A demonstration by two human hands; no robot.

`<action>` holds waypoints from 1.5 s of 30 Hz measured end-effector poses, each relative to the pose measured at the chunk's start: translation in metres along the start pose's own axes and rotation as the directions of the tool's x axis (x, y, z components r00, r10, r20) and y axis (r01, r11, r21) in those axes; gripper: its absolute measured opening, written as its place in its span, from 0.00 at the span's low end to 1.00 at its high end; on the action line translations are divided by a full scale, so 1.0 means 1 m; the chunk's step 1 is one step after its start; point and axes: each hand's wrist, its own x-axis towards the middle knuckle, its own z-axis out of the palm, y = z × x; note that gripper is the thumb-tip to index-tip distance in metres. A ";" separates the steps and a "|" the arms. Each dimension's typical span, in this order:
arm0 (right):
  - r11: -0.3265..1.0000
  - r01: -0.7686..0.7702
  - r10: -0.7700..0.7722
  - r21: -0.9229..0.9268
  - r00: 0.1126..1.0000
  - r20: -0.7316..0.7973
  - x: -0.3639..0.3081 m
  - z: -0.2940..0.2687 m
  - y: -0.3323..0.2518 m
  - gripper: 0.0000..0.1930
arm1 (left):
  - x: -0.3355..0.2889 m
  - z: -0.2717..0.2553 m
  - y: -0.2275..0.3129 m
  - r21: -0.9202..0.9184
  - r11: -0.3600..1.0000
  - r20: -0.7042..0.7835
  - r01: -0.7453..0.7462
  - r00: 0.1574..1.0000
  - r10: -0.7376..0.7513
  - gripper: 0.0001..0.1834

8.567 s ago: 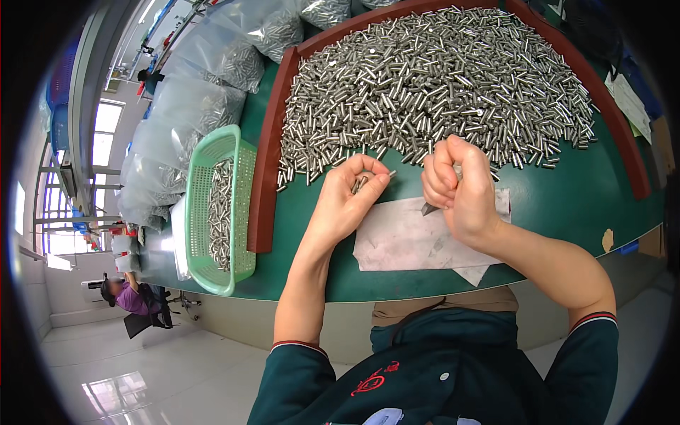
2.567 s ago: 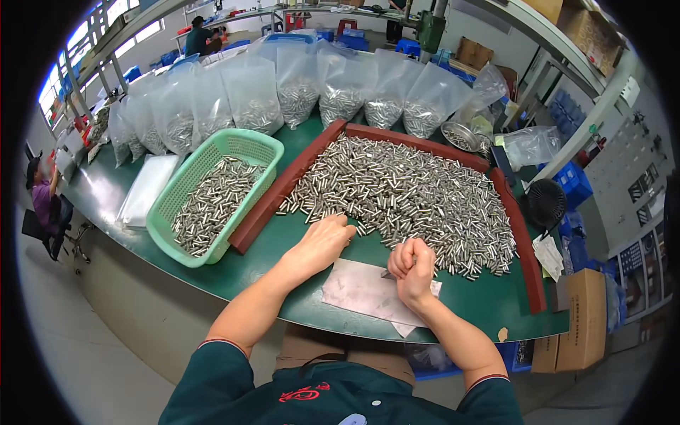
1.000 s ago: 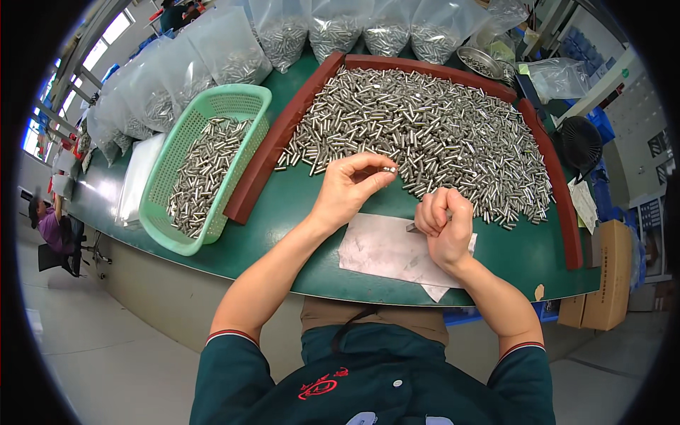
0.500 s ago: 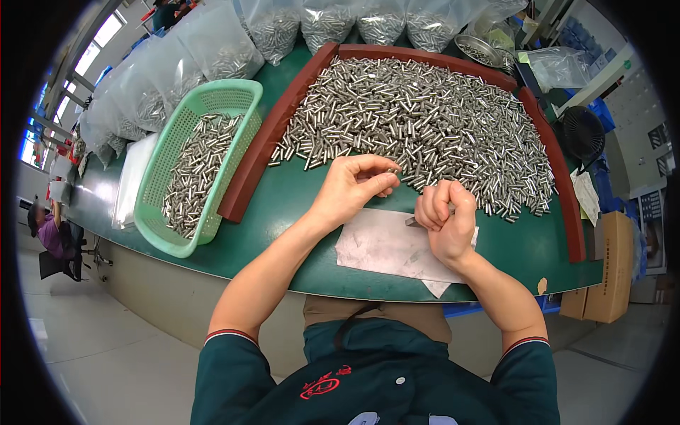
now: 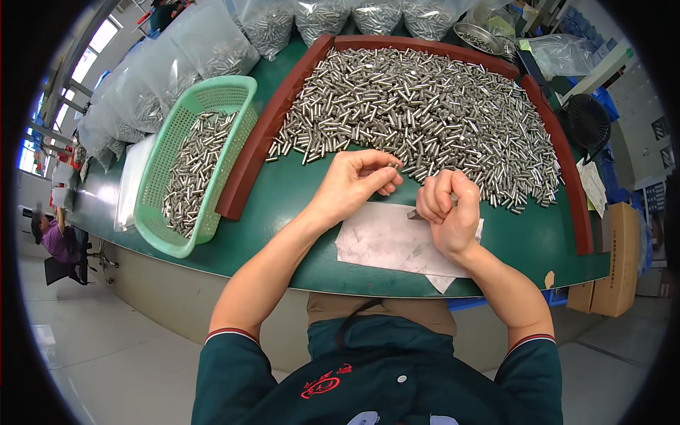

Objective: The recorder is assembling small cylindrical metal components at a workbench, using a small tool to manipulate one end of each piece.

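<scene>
A broad pile of short metal pins lies across the green tabletop. At its near edge, my left hand pinches one small metal pin between thumb and forefinger. To the right, my right hand is closed in a loose fist. From its left side juts the end of a dark, flat metal piece; the fingers hide the rest, so its kind is unclear. Below both hands is a smudged white cloth or paper, partly covered by the right hand.
Dark red bars border the pile. On the left stands a green perforated basket holding more pins. Clear bags of pins line the back, beside a metal bowl. A black fan and cardboard box are at right.
The view has shifted slightly. My left hand keeps its pinch on the pin, and my right fist has risen a little. The pile looks much the same.
</scene>
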 end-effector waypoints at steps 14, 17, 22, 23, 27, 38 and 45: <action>0.984 0.038 -0.016 0.174 0.992 -0.129 0.006 -0.003 -0.025 0.19 | -0.026 0.025 0.017 0.703 0.661 0.244 -0.261 0.962 0.121 0.07; 0.986 -0.028 0.052 0.167 0.989 -0.140 0.002 -0.003 -0.017 0.19 | -0.023 0.028 0.011 0.737 0.634 0.228 -0.235 0.969 0.094 0.06; 0.974 -0.036 0.077 0.225 0.982 -0.173 0.005 -0.007 -0.012 0.17 | -0.021 0.031 0.009 0.687 0.706 0.166 -0.172 0.983 0.079 0.04; 0.970 -0.039 0.081 0.238 0.982 -0.171 0.006 -0.007 -0.012 0.17 | -0.020 0.032 0.009 0.689 0.703 0.177 -0.174 0.982 0.069 0.04; 0.966 -0.040 0.080 0.255 0.986 -0.149 0.007 -0.008 -0.010 0.17 | -0.020 0.033 0.011 0.692 0.704 0.163 -0.159 0.985 0.063 0.05; 0.954 -0.061 0.098 0.294 0.988 -0.115 0.008 -0.010 -0.006 0.17 | -0.020 0.033 0.009 0.712 0.682 0.160 -0.169 0.984 0.076 0.05; 0.964 -0.043 0.074 0.262 0.991 -0.108 0.004 -0.009 -0.005 0.18 | -0.020 0.034 0.007 0.725 0.662 0.163 -0.190 0.981 0.103 0.05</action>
